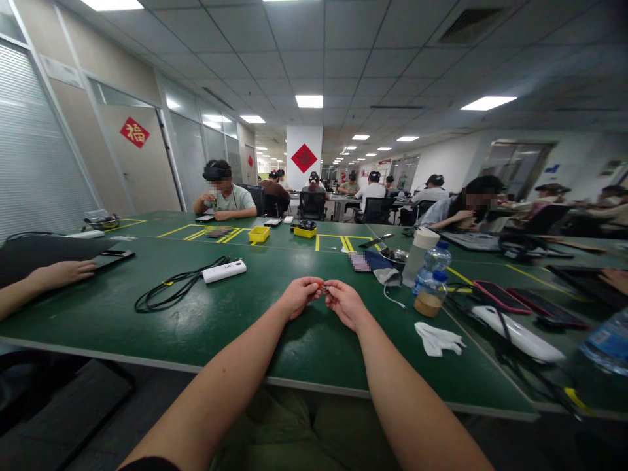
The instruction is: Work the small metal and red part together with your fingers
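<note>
— Where's the small part (322, 286)?
— Pinched between closed fingers of left hand (299, 296) and right hand (346, 302), just above the counter (245, 327).
— Advice?
— I'd grip firmly with both pinches; it's tiny.

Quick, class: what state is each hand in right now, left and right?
Left hand: closed, pinching a small object, too tiny to identify.
Right hand: closed, pinching the same small object.
</note>
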Demonstrator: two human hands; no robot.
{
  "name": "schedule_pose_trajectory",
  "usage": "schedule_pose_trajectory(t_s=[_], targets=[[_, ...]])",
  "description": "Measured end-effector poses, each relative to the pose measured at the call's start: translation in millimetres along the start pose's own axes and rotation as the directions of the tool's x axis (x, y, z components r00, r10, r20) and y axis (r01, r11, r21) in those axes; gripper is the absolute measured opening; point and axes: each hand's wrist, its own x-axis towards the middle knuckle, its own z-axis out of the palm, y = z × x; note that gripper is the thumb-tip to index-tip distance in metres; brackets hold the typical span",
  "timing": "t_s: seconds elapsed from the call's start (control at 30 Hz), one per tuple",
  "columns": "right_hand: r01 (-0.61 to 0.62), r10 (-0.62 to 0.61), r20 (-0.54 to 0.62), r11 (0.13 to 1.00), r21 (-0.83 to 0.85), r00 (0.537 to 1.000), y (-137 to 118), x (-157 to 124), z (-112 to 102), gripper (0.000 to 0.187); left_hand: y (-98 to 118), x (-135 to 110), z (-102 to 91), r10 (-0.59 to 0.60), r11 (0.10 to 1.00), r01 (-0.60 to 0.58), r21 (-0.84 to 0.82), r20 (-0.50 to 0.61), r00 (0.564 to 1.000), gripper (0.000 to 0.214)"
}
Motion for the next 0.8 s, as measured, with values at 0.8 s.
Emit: schedule_pose_trajectory(t_s=[0.8], targets=[[0.099, -0.117, -0.102, 0.981, -0.166, 0.988, 0.4, 1.2, -0.5, 0.029, -1.3, -1.7, -0.1, 0.039, 0.993, -0.039, 0.108, 0.001, 0.999, 0.028]])
